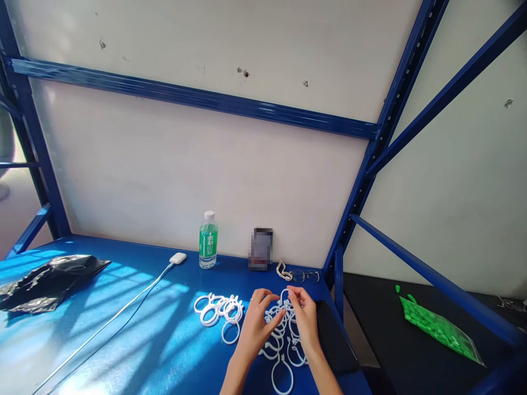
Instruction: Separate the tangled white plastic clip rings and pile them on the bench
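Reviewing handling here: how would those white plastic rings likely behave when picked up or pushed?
The white rings look thin and hollow, so probably light. They lie interlinked under both hands, so lifting one may drag others. On the smooth blue shelf they would likely slide rather than roll.

Glossy white plastic rings (pixel 284 334) lie on a smooth blue-painted metal table (pixel 135 329).

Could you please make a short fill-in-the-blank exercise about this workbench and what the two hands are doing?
1. The left hand and the right hand finger a pile of white plastic ______ on the blue table.
2. The water bottle has a ______ label.
3. A white cable ends at a small white ______ beside the bottle.
4. At the far left of the table lies a crumpled ______ bag.

Missing words: rings; green; charger; black
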`<state>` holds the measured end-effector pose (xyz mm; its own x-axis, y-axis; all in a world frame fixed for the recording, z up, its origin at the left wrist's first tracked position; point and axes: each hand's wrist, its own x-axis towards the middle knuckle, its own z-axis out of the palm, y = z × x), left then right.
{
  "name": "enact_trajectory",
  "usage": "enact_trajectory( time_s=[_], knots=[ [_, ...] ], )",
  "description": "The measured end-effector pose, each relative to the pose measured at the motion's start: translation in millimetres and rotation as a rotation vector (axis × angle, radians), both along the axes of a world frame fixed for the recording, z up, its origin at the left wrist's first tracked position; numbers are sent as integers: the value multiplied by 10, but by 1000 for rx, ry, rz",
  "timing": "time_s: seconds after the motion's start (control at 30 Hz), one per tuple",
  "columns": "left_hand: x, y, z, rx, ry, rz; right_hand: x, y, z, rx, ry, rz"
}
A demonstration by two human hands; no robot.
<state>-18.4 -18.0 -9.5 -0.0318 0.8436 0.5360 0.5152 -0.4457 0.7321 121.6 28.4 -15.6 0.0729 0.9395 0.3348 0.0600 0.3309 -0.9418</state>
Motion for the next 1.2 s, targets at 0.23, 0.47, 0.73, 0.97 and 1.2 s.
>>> enact_trajectory(
  time_s=[0.23, 0.47, 0.73, 0.97, 1.2],
  knots=[
    [-22, 35, -28, 49, -59, 41, -34, 10, -25, 14, -43, 49],
    [-32, 37, -22, 61, -58, 89, -115, -138, 118, 109, -274, 258],
    [-40, 29, 10, 30, -126, 91, -143, -216, 164, 121, -312, 332],
    [-47, 68, -50, -104, -267, 17, -161, -216, 114, 108, -336, 319],
    [-38, 106, -93, -171, -420, -80, -167, -222, 63, 110, -337, 303]
  ],
)
